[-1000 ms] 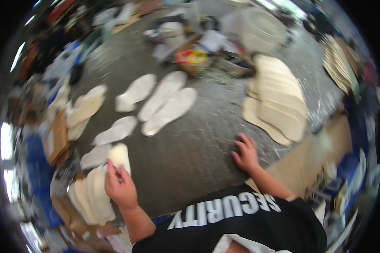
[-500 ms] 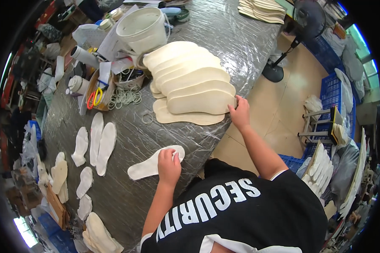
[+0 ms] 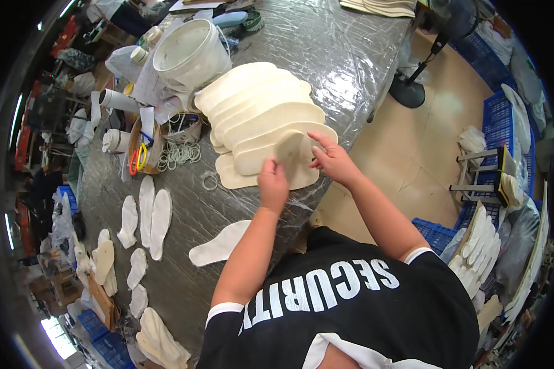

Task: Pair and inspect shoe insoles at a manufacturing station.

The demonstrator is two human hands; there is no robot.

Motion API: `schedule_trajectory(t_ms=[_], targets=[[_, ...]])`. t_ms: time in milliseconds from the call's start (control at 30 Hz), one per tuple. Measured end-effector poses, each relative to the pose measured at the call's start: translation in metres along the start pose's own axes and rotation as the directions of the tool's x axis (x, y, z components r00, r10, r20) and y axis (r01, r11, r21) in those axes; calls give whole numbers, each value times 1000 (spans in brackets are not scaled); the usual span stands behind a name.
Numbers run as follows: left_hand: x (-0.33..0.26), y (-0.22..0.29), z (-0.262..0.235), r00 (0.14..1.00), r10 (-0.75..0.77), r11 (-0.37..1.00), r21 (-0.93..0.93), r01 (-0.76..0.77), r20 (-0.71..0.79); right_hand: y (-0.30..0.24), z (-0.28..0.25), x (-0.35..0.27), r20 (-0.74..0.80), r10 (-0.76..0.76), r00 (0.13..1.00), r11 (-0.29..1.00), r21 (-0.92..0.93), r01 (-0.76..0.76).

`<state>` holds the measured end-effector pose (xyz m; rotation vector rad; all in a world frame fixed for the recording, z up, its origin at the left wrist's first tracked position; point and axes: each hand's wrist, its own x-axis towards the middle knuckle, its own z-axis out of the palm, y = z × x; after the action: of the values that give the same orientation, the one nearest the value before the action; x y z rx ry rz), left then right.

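Note:
A row of overlapping cream insoles [image 3: 252, 101] lies fanned out on the plastic-covered table, nearest edge toward me. My left hand [image 3: 272, 182] is closed on the near insole [image 3: 289, 144], whose end stands tilted up above the others. Just right of that raised end is my right hand [image 3: 333, 158], its fingers apart and nothing seen between them. Below my left forearm, partly covered by it, a single white insole [image 3: 218, 243] lies flat on the table.
A white bucket [image 3: 191, 55] stands behind the fanned insoles. Left of them are a box with scissors [image 3: 143, 157] and a heap of rubber bands [image 3: 177, 157]. More white insoles [image 3: 160, 224] lie at the left. A black fan [image 3: 407, 91] stands on the floor at right.
My left hand has left the single white insole and moved up to the fanned insoles, taking hold of one. The end of that insole has risen; my right hand has come off the pile's right end.

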<state>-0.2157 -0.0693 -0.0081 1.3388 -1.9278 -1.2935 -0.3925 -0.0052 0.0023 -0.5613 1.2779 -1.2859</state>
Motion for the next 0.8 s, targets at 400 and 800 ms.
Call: schedule_trajectory(t_ms=[400,800], targets=[[-109,71,-259,617,123,817,-274,-507,-777,49,-7,44,-610,-37,791,944,240,229],[-174,-22,-170,990,-125,992,27,123,66,33,185,-53,249,262,932,907,267,-326]])
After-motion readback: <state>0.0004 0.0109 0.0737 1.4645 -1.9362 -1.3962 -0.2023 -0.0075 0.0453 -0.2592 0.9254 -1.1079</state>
